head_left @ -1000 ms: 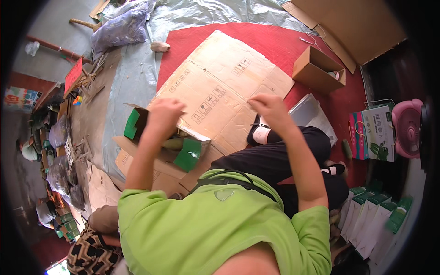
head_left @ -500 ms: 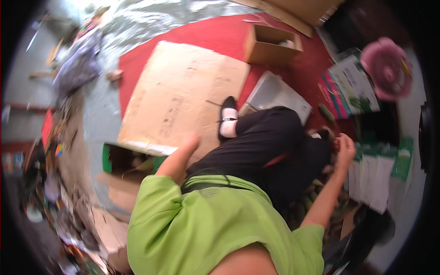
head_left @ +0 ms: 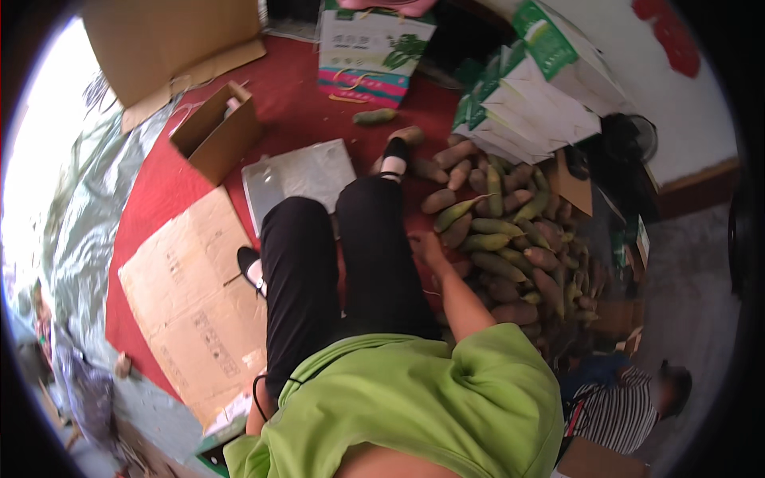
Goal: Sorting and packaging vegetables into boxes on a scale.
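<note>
The right hand [head_left: 428, 248] was just left of the vegetable pile [head_left: 510, 239], its grip too unclear to tell; the left hand was out of sight. A silvery panel [head_left: 299, 177] lay farther left of the pile, white-and-green bags [head_left: 530, 111] at its far edge.

The red floor [head_left: 295, 88] bears vegetables [head_left: 488, 242] just right of the right fingers [head_left: 417, 239], a grey panel [head_left: 303, 171] ahead-left of them, cardboard [head_left: 191, 295] farther left, a box [head_left: 225, 145] farther ahead.
</note>
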{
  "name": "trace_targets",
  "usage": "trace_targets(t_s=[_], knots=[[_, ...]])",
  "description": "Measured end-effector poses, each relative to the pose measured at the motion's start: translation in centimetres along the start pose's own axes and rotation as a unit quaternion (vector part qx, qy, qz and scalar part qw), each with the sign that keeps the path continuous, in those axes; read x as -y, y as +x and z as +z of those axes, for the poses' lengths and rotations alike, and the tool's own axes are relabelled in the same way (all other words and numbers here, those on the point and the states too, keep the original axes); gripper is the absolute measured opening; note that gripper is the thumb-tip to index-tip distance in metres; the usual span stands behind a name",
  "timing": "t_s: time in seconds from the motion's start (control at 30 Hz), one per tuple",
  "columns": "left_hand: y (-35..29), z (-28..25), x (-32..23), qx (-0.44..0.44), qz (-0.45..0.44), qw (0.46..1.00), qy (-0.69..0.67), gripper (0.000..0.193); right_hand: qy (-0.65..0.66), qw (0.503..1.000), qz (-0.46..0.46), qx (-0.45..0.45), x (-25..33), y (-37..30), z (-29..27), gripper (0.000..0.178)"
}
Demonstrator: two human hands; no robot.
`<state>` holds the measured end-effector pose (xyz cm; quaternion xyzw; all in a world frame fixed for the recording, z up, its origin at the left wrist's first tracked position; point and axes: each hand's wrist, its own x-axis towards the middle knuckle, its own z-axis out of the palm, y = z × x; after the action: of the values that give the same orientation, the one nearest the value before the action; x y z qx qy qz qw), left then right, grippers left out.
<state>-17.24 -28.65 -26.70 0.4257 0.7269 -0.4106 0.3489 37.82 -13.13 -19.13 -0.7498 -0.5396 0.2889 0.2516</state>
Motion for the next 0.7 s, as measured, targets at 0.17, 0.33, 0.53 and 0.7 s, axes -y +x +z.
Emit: trace_targets(t_s=[0.17,0.33,0.53,0.7], knots=[[0.1,-0.9,0.9,-0.065,0.044,0.996,-0.035,0.042,0.103,0.993,0.044,0.034,-3.1,-0.4,1.1,0.017],[0.3,-1.8,1.2,-0.117,0.073,0.986,-0.090,0.040,0.165,0.984,0.069,0.017,-3.5,0.8,0.5,0.016],[0.5,-3.1,1.6,-0.164,0.076,0.968,-0.173,0.039,0.317,0.938,0.127,-0.052,0.1,4.8,-1.5,0.016],[1.1,-8.9,1.3,-0.403,0.145,0.813,-0.394,0.021,0.436,0.884,0.101,-0.137,3.3,12.4,-11.8,0.024]])
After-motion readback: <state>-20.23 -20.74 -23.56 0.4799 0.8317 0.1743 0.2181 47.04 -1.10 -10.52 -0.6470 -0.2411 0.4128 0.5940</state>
